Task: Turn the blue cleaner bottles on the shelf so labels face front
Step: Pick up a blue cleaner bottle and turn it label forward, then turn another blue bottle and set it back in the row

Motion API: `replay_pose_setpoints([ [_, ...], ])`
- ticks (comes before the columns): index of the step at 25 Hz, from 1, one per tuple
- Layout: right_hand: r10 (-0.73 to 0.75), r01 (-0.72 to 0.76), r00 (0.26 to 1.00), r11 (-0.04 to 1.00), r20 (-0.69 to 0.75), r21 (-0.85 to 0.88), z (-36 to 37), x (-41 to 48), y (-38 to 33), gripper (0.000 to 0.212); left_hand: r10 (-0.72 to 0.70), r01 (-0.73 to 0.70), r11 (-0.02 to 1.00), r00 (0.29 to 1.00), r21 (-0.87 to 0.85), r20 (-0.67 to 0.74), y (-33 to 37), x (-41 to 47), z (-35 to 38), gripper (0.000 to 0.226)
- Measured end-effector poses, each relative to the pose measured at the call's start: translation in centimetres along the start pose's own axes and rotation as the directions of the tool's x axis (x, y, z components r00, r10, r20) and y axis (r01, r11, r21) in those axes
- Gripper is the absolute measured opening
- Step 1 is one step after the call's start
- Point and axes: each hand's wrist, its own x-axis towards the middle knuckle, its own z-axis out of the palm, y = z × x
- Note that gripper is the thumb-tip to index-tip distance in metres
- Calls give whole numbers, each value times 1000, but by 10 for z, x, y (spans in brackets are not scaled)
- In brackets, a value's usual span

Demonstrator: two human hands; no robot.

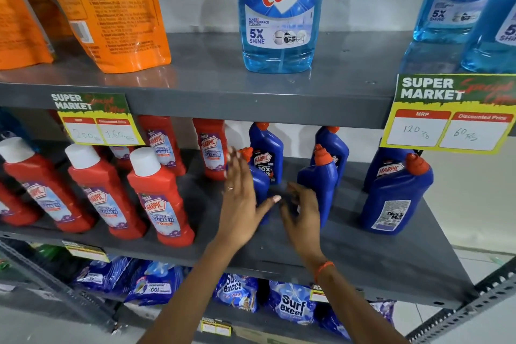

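Several blue Harpic bottles with orange caps stand on the grey middle shelf (363,246). My left hand (240,201) lies flat, fingers apart, against the left side of the front-left blue bottle (261,184), with the thumb across its front. My right hand (303,212), blurred, curls its fingers on the lower left side of the middle blue bottle (321,181), which shows no label. A back-left bottle (266,153) and a back-right bottle (386,169) show front labels. The front-right bottle (396,198) shows its back label.
Red Harpic bathroom cleaner bottles (159,198) fill the shelf's left half. Above stand Colin spray bottles (279,14) and orange pouches (111,8). Price cards (446,114) hang from the upper shelf's edge. Detergent packs (291,306) lie on the shelf below.
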Motion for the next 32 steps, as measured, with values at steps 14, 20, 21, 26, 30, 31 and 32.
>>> replay_pose_setpoints([
  [14,407,-409,911,912,65,27,-63,9,51,37,185,13,939,823,-343,538,47,80,52,65],
  [20,374,-370,916,927,145,-58,-77,7,45,71,53,46,961,937,-272,346,66,78,54,59],
  [21,366,-354,923,929,122,-113,-73,5,40,93,0,57,979,960,-193,280,72,76,56,58],
  [26,380,-358,924,894,34,-270,-64,-4,34,118,-87,144,925,981,-351,173,84,54,62,56],
  [30,363,-396,912,901,189,179,-89,2,47,54,69,407,462,869,-788,490,71,52,57,33],
  [31,362,-408,903,891,231,200,-95,6,45,42,101,445,416,844,-793,527,65,53,60,31],
  [32,357,-418,894,882,273,219,-98,10,44,35,110,466,392,832,-793,544,61,53,64,30],
])
